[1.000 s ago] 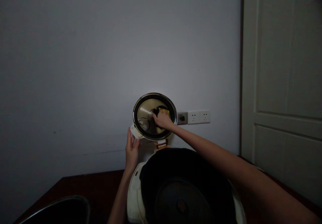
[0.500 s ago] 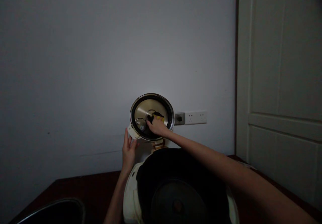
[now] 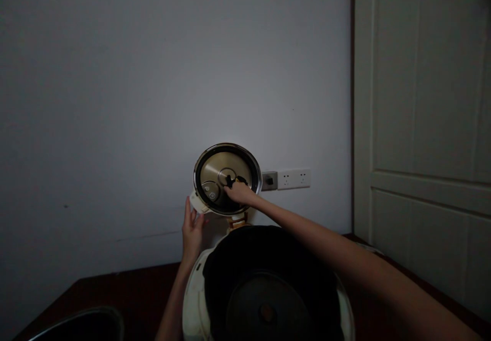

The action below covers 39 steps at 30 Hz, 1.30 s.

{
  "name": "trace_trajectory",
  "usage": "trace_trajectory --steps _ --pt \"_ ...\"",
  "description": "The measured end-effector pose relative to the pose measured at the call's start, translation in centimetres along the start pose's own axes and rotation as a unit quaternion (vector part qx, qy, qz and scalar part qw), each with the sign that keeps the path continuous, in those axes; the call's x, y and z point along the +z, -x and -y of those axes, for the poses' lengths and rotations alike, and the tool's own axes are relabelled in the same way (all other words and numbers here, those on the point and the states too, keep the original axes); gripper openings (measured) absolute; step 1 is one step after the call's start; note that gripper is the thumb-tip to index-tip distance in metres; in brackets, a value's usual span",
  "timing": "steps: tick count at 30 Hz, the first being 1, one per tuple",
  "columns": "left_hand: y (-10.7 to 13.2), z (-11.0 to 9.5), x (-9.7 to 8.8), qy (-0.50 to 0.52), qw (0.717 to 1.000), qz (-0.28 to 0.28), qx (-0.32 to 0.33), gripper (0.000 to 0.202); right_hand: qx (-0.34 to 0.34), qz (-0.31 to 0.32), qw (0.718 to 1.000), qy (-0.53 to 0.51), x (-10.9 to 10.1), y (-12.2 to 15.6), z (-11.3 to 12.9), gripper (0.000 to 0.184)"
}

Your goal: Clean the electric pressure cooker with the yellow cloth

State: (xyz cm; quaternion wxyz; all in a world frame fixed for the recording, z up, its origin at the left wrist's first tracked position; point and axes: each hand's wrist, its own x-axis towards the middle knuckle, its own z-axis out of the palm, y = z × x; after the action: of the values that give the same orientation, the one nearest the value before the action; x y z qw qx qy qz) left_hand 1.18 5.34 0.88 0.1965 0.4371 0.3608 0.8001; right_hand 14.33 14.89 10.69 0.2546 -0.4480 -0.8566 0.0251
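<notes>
A white rice cooker (image 3: 194, 292) stands before me, its lid (image 3: 215, 168) raised on the hinge with the metallic inner side facing me. My left hand (image 3: 192, 231) grips the white lower-left edge of the lid, fingers partly behind it. Against the inner plate, right of its middle, my right hand (image 3: 241, 193) is closed on a dark cloth (image 3: 229, 181) with a little yellow showing; most of the cloth is hidden by the hand. Inside the cooker's body is a dark cavity (image 3: 268, 300) with a small brownish disc at the bottom centre.
The cooker rests on a dark reddish table (image 3: 141, 285). At lower left a dark round pot (image 3: 82, 325) is cut off by the frame. Behind the lid are a wall, a grey socket with a plug (image 3: 269, 180) and a white socket (image 3: 294, 179). A panelled door (image 3: 425, 126) stands right.
My right hand has shifted slightly on the lid's inner plate, and less yellow of the cloth shows. The left hand keeps its hold. The whole view has moved a little.
</notes>
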Motion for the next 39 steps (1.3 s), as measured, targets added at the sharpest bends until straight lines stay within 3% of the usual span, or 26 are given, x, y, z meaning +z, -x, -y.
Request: trace_trajectory --steps 3,9,15,20,24,27,34,39 --pt "0.0 0.1 -0.1 0.001 1.000 -0.001 -0.002 0.093 -0.012 -0.029 0.999 0.035 0.2 0.4 0.0 0.052" --pt "0.0 0.2 -0.3 -0.002 1.000 0.004 -0.003 0.090 0.022 -0.079 0.994 0.074 -0.3 -0.9 -0.5 0.065" --pt "0.2 -0.2 -0.1 -0.001 1.000 0.003 -0.009 0.091 0.027 -0.023 0.997 0.066 1.2 0.5 -0.7 0.075" --pt "0.2 -0.2 -0.1 -0.008 1.000 0.007 0.000 0.091 -0.006 0.024 0.999 0.043 2.8 2.5 2.0 0.076" --pt "0.0 0.0 -0.2 -0.004 1.000 0.008 0.000 0.093 -0.030 0.020 0.999 -0.009 4.1 3.7 4.3 0.072" --pt "0.0 0.1 -0.3 0.000 1.000 0.005 -0.001 0.093 -0.061 0.002 0.998 -0.027 4.5 3.9 4.3 0.070" --pt "0.2 0.0 -0.3 -0.005 1.000 0.002 -0.006 0.093 -0.224 -0.047 0.973 0.039 2.5 -0.1 2.0 0.058" --pt "0.1 0.3 -0.3 -0.001 1.000 -0.002 -0.012 0.096 -0.281 -0.072 0.954 0.079 -0.3 -4.0 2.2 0.051"
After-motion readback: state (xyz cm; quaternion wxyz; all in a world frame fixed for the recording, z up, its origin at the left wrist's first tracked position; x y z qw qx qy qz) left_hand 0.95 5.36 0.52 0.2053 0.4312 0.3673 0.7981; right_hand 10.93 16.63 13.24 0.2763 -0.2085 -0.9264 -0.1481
